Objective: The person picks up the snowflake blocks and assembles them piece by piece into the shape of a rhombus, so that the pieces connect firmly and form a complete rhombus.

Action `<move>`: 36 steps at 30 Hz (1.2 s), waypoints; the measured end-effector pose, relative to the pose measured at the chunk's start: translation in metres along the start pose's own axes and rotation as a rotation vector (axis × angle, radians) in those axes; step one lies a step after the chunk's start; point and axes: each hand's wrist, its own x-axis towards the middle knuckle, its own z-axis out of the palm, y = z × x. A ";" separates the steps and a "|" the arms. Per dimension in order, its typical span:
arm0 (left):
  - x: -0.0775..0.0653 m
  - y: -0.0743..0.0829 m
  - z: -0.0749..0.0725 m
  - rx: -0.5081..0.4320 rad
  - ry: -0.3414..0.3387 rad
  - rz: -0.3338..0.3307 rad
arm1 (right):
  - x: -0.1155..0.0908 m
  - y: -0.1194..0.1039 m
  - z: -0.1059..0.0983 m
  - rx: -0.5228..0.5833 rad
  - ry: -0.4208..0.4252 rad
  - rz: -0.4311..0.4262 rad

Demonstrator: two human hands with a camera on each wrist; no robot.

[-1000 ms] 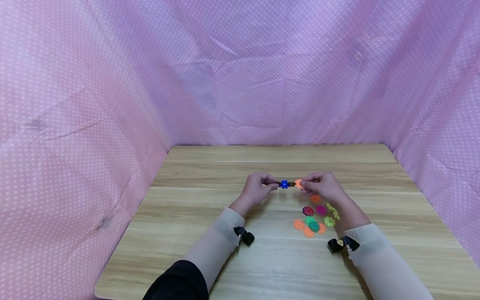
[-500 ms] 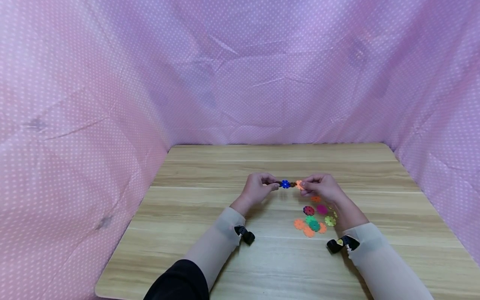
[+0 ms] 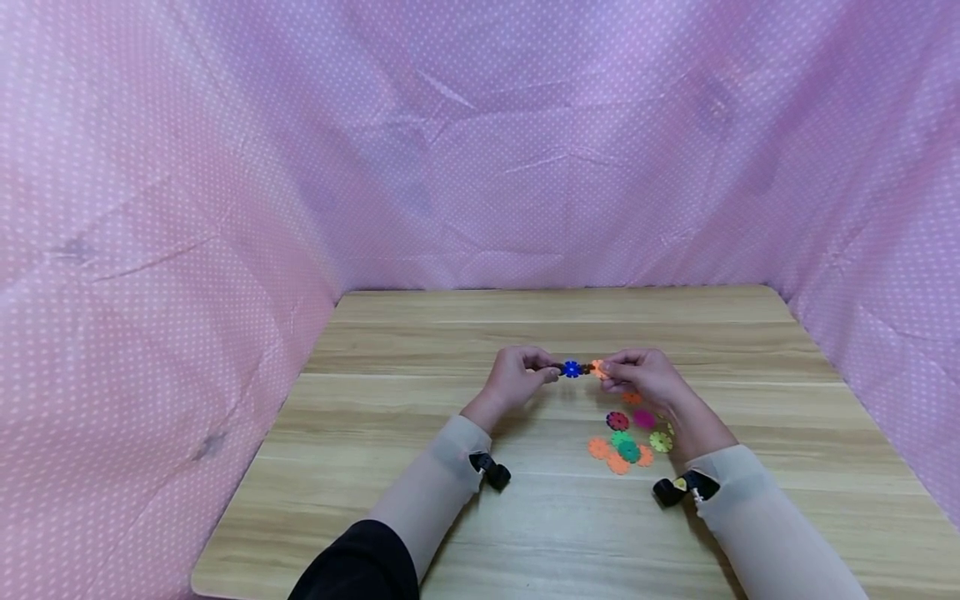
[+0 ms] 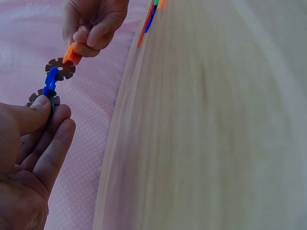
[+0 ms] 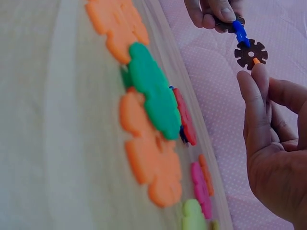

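A short chain of interlocking snowflake discs stretches between the two hands above the table. My left hand [image 3: 513,379] pinches a brown disc [image 4: 55,101] at the chain's left end between thumb and fingers. Slotted into it is a blue disc [image 3: 572,369], standing crosswise, followed by a second brown disc [image 5: 259,52]. At the right end, an orange disc [image 3: 597,368] sits in the fingers of my right hand [image 3: 648,375], its edge meeting that second brown disc. Those fingers hide most of the orange disc in the right wrist view.
Loose discs lie on the wooden table [image 3: 420,333] below the right hand: a red one [image 3: 617,421] over blue, a magenta one [image 3: 643,419], green ones [image 3: 628,452], yellow-green ones [image 3: 661,442] and several orange ones [image 3: 598,448]. Pink dotted cloth [image 3: 480,167] surrounds the table.
The chain has shifted very slightly to the right, both hands keeping their grips. My right forearm has moved slightly left and now covers more of the yellow-green discs.
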 end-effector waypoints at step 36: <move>0.001 0.004 0.008 0.043 -0.056 0.053 | -0.003 -0.008 0.009 -0.411 -0.046 -0.070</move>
